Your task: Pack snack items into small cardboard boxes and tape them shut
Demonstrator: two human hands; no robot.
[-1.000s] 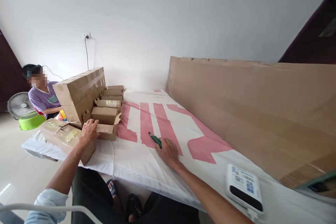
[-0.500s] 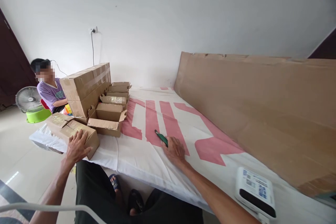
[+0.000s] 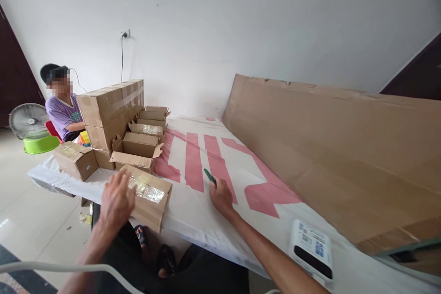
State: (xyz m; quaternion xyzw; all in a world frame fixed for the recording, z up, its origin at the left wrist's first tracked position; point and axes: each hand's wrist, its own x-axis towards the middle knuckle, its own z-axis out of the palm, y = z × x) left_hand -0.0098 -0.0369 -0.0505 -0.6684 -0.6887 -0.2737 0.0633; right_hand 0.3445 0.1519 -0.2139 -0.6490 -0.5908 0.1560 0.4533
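Observation:
A closed, taped cardboard box (image 3: 151,190) lies at the near edge of the cloth-covered table, its corner reaching past the edge. My left hand (image 3: 118,197), blurred by motion, is at its left end with fingers apart; whether it touches the box I cannot tell. My right hand (image 3: 221,196) rests on the cloth, closed around a slim green box cutter (image 3: 209,176) that points away to the left. Another closed box (image 3: 76,160) sits at the table's left corner. Behind my left hand stands an open box (image 3: 134,160) with its flaps raised.
More open boxes (image 3: 148,129) line up beside a stack of taped boxes (image 3: 113,105). A large cardboard sheet (image 3: 327,156) leans along the right side. A white device (image 3: 312,250) lies near my right forearm. A person (image 3: 62,110) sits at the far left beside a fan (image 3: 29,121).
The taped box at the near edge has come rightward, away from the box at the corner. My left hand has lifted and shifted right. My right hand still holds the box cutter.

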